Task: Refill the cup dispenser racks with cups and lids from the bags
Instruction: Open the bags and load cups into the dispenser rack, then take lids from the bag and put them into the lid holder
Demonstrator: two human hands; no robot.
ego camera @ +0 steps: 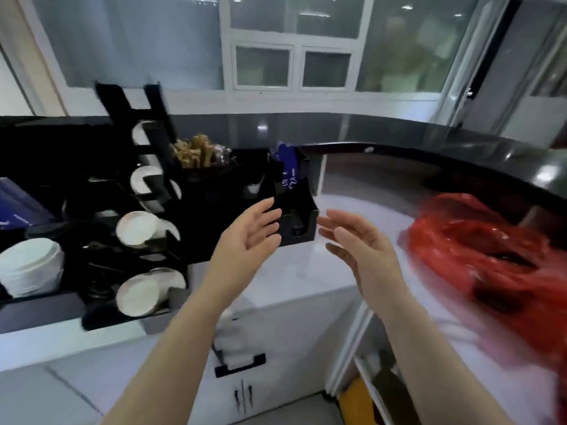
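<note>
just in front of the black organiser (296,216), over the white counter (294,271), both hands are hovering with palms turned toward each other and holding nothing. the left hand (245,233) is lying open with fingers relaxed and spread, its fingertips overlapping the organiser's left edge in this view; i cannot tell whether they are touching it. the right hand (359,240) is also lying open, fingers straight and slightly fanned, just right of the organiser and apart from it. blue packets (287,167) are standing in the organiser's rear slot. left of the organiser the black rack (147,179) is leaning back, with white cups (138,228) showing their round ends in its tiers, one above another. farther left of the organiser a stack of white lids (29,266) is sitting at the rack's low side. behind the organiser, to its left, brown stirrers (193,153) are poking out of a dark holder. well to the right of the organiser the red bag (478,256) is lying crumpled on the counter, blurred, with something dark inside.
</note>
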